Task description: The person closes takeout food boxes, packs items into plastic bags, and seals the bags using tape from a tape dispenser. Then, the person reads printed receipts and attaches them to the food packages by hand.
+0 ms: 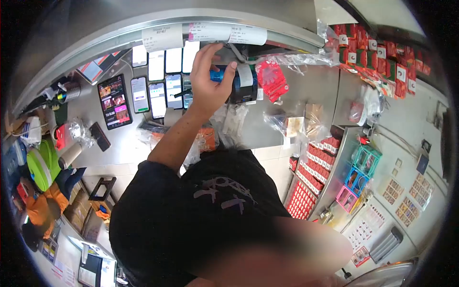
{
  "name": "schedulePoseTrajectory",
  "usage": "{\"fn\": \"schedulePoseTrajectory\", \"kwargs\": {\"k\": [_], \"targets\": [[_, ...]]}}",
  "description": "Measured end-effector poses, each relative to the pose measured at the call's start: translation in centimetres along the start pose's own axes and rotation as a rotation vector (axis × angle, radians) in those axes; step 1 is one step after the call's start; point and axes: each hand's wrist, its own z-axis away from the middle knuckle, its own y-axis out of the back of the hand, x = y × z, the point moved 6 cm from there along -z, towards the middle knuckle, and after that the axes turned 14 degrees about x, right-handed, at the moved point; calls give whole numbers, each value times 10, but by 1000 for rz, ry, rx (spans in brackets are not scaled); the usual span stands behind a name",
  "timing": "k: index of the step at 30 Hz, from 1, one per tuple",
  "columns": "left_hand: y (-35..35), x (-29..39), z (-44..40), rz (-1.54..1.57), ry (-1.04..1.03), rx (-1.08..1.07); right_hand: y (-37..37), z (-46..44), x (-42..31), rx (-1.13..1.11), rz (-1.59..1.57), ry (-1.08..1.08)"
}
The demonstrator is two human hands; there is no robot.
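The left hand (pixel 206 91) is up at the dark device (pixel 243 93) on the steel counter (pixel 313 91), thumb and fingers curved apart; whether they're gripping it, I can't tell. Receipts (pixel 162 39) hang just above, phones (pixel 156 66) sit off to the left. I read this as handling the device; the next move calls for sure fingertip contact, clear of that paper.

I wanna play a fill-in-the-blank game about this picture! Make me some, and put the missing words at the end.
1. The person's ____ hand is by the boxy machine.
2. That machine is mostly ____.
3. At the far left, the big bag with a pale stripe is bright ____.
4. At right, the lowest basket is ____.

Missing words: left; black; green; pink.
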Motion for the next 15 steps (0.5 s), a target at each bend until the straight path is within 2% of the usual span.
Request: {"fn": "schedulePoseTrajectory", "kwargs": {"k": [3,9,12,15], "targets": [[-6,1,4,-21,-31,119,9,9,1,1,21,3],[-21,3,-2,-81,-83,206,21,12,1,-8,44,17],[-28,1,2,-92,-62,51,24,11,3,-12,44,26],[-32,7,12,346,470,-220,24,5,4,-15,39,47]]}}
